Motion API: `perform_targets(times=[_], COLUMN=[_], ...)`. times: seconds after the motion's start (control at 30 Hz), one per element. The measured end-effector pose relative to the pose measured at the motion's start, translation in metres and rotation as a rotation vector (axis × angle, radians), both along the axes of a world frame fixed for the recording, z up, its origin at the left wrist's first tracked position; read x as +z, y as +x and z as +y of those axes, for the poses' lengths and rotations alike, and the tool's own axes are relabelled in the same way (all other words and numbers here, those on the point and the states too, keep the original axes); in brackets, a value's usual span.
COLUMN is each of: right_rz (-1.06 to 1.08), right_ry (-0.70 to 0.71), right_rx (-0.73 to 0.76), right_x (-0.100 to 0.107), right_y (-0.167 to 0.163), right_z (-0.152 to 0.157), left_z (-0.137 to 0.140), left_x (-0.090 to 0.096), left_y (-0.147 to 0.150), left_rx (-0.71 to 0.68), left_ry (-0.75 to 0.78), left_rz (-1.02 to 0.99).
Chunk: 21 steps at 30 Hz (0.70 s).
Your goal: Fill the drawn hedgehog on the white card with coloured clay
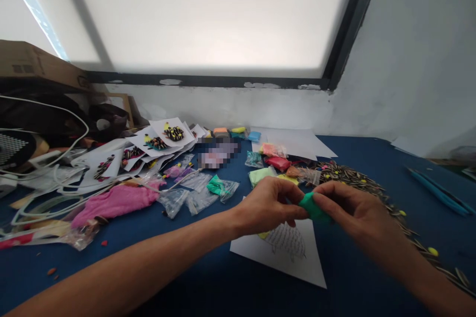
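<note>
Your left hand (272, 204) and right hand (347, 204) both pinch one soft-looking green lump (314, 207), thumbs against fingers, its surface smooth and its outline rounded, partly covered by your fingertips; the lump is held up between them, above the desk (201, 270); below your hands, a flat white sheet (297, 270) bears an oval, line-hatched drawing (289, 240) with a yellow patch; beyond your right hand, slender striped seeds (347, 178) spread in a loose heap, small yellow balls among them; beyond your left hand, a glossy red packet (278, 163); left of it, a crinkled clear bag (226, 189) with green inside.
</note>
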State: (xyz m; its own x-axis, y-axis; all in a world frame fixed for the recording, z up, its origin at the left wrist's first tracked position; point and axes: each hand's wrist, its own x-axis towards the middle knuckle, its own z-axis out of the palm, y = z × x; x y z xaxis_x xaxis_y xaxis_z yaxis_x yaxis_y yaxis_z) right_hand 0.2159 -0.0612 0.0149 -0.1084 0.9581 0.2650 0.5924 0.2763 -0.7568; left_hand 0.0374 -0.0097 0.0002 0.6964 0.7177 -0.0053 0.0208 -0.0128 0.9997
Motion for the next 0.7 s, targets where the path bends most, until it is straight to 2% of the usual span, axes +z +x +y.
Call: perform_targets(times=[0.4, 0.53, 0.7], right_rz=[0.034, -0.007, 0.007], right_ry=[-0.011, 0.012, 0.019], right_rx=[0.057, 0.033, 0.049], right_x=[-0.003, -0.003, -0.002], right_y=[-0.002, -0.002, 0.000], right_z=[-0.002, -0.002, -0.002], left_z=[0.003, 0.006, 0.007], left_x=[-0.003, 0.001, 0.007], left_y=[-0.004, -0.009, -0.010], left_rx=[-0.019, -0.049, 0.017], left_ry=[0.058, 0.126, 0.143], left_rz=[0.063, 0.097, 0.082])
